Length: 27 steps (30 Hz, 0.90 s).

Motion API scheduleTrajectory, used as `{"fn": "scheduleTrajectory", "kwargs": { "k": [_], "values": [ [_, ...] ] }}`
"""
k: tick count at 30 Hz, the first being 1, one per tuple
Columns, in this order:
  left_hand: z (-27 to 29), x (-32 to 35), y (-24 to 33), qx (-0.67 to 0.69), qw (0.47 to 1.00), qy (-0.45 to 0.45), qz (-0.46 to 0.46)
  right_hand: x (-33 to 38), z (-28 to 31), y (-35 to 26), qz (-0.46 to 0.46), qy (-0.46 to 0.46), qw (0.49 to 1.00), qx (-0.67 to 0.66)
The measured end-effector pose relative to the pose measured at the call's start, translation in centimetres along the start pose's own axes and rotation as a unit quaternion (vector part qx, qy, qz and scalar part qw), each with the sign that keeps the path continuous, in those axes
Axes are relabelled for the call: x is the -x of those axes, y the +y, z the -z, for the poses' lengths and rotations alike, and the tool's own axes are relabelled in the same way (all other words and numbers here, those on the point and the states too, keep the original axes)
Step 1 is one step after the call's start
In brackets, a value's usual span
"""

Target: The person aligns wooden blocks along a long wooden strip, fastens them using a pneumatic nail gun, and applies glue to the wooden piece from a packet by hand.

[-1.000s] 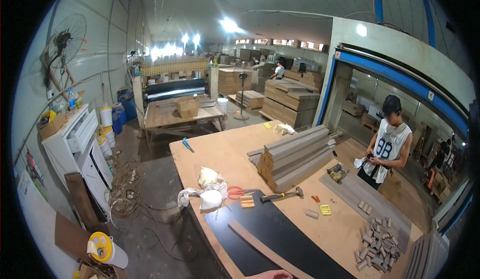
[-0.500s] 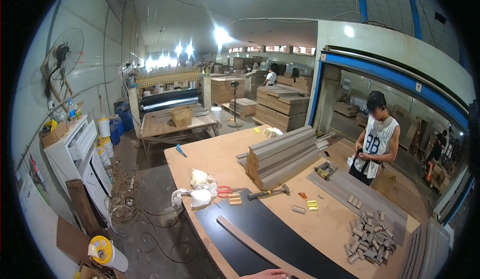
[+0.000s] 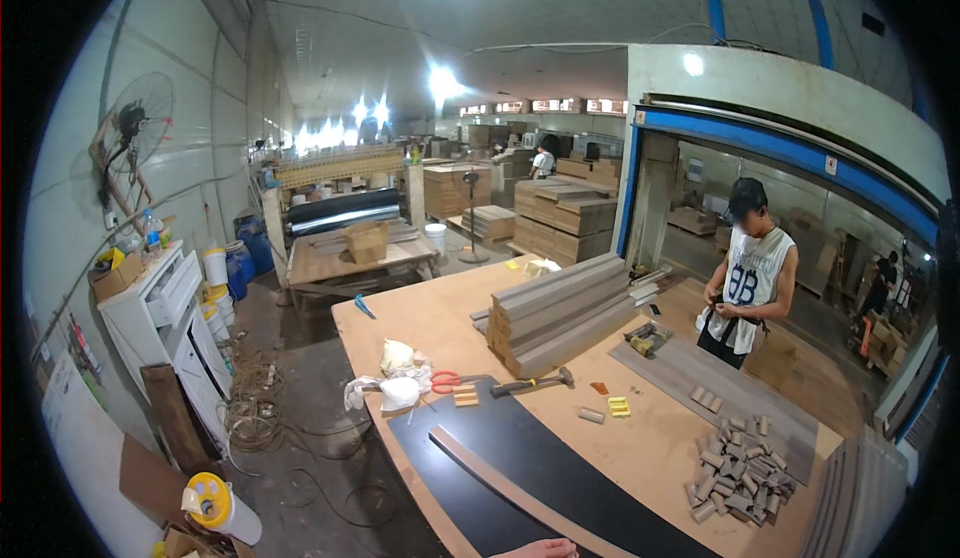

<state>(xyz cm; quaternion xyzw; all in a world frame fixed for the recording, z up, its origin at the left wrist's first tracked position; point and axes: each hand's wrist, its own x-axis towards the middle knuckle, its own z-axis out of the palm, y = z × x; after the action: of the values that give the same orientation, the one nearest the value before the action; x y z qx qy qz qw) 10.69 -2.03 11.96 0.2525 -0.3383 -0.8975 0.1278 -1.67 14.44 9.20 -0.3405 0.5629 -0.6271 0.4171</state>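
Observation:
At the lower edge, my left hand [image 3: 540,549] is only partly in view, its fingers closed at the near edge of a long, thin grey-brown strip [image 3: 510,486]. The strip lies slantwise over a dark, smooth panel [image 3: 440,468] on the workbench and runs out of the picture at the bottom. My right hand is not in view. Beyond the panel's far edge are a hammer [image 3: 535,384] with a dark handle, red-handled scissors [image 3: 447,383] and a small slotted wooden block [image 3: 466,396]. White cloth-like bundles [image 3: 400,392] sit at the bench's left edge.
Long profiled boards [image 3: 560,313] are stacked on the bench [image 3: 400,308]. Short cut pieces [image 3: 740,473] lie heaped at right, near a yellow block [image 3: 619,407] and a power tool [image 3: 648,339]. A co-worker [image 3: 750,273] stands across the bench. Cables [image 3: 255,408] and a bucket [image 3: 225,508] are on the floor.
The view has shifted slightly. My left hand stays low at the strip, now slightly lower in the picture. The co-worker keeps their hands together at the waist.

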Motion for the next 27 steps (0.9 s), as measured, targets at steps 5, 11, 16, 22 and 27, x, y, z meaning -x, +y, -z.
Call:
{"fn": "scheduleTrajectory", "kwargs": {
  "k": [5, 11, 16, 22, 27],
  "values": [
    [4.0, -3.9, -1.9, -0.052, 0.995, -0.063, 0.060, -0.4, 0.8, -0.9, 0.024, 0.005, 0.999, 0.027],
    [3.5, -6.1, -3.3, -0.049, 0.996, -0.059, 0.050, -1.2, 3.0, -0.3, 0.027, -0.009, 0.999, 0.019],
    [1.8, -6.1, -2.1, 0.024, 0.994, -0.069, 0.084, -1.8, 3.8, 0.4, 0.038, 0.023, 0.997, 0.058],
    [-1.5, -3.7, -0.8, -0.012, 0.999, -0.037, 0.021, -1.7, 4.1, 1.3, 0.043, 0.073, 0.993, 0.083],
    [-1.6, -3.6, -1.0, -0.016, 0.998, -0.051, 0.034, -1.2, 4.3, 2.0, 0.022, 0.092, 0.992, 0.083]
  ]
}}
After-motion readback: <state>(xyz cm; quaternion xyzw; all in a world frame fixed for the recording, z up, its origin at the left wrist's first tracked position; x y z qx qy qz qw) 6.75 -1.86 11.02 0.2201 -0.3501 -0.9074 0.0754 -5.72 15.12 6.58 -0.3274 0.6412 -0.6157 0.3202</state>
